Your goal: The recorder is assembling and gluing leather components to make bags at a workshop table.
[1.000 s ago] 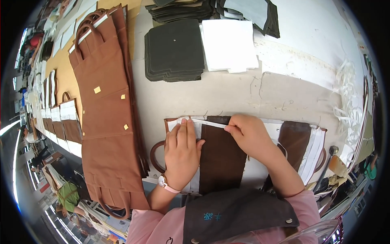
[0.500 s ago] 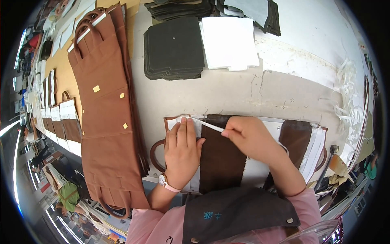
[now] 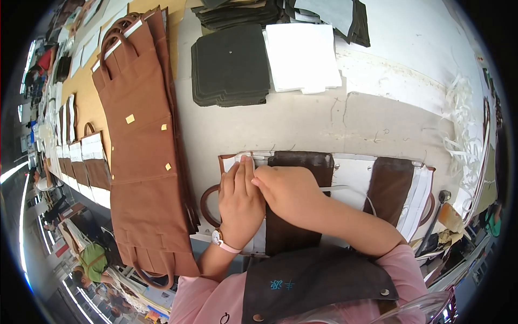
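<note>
While, in the head view, the left hand point(image 3: 239, 201) presses flat on a brown-and-white rectangular panel point(image 3: 295, 232) on the pale grey counter point(image 3: 270, 129), the curled right hand point(image 3: 288, 189) hides its grasp; a narrow white strip point(image 3: 337, 187) emerges past its wrist. Beyond lie stacked black sheets point(image 3: 231, 65); leftward, bright tube lights point(image 3: 22, 216).

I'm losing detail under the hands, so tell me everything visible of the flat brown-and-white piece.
The flat piece lies spread on the table. Two dark brown, leather-like panels cross its white surface, with reddish-brown upper corners. A curved brown handle shows beyond the left end, part of another at the right. A narrow white strip loops over it. The left hand lies on its left part; the right hand is over it, contact unclear.
</note>
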{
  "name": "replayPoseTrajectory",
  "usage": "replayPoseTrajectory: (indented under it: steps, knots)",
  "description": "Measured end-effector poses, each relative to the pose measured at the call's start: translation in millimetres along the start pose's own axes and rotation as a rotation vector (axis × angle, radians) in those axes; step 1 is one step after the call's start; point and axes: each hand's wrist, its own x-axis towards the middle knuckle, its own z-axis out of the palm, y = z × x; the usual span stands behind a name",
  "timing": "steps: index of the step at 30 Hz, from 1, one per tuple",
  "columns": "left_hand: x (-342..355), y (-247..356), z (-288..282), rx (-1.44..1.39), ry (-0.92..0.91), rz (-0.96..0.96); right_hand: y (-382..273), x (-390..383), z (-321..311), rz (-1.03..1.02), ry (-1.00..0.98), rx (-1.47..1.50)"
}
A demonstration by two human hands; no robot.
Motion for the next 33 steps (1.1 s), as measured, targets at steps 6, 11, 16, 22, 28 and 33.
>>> replayPoseTrajectory:
  steps: [6, 11, 16, 22, 28, 33]
  knots:
    - [2, 1, -3, 0.014, -0.009, -0.019, 27, -3, -16, 0.146, 0.134, 0.075]
    - [6, 2, -6, 0.024, -0.002, 0.009, 34, -1, -11, 0.175, 0.198, -0.116]
    - [5, 1, -5, 0.048, 0.008, 0.023, 36, 0, -9, 0.147, 0.203, -0.187]
    - [4, 3, -8, 0.052, -0.029, 0.026, 35, 0, -10, 0.179, 0.181, -0.211]
    - [2, 1, -8, 0.081, -0.031, 0.06, 37, 0, -13, 0.155, 0.157, -0.182]
    - [2, 1, -7, 0.083, -0.036, 0.061, 36, 2, -10, 0.15, 0.175, -0.221]
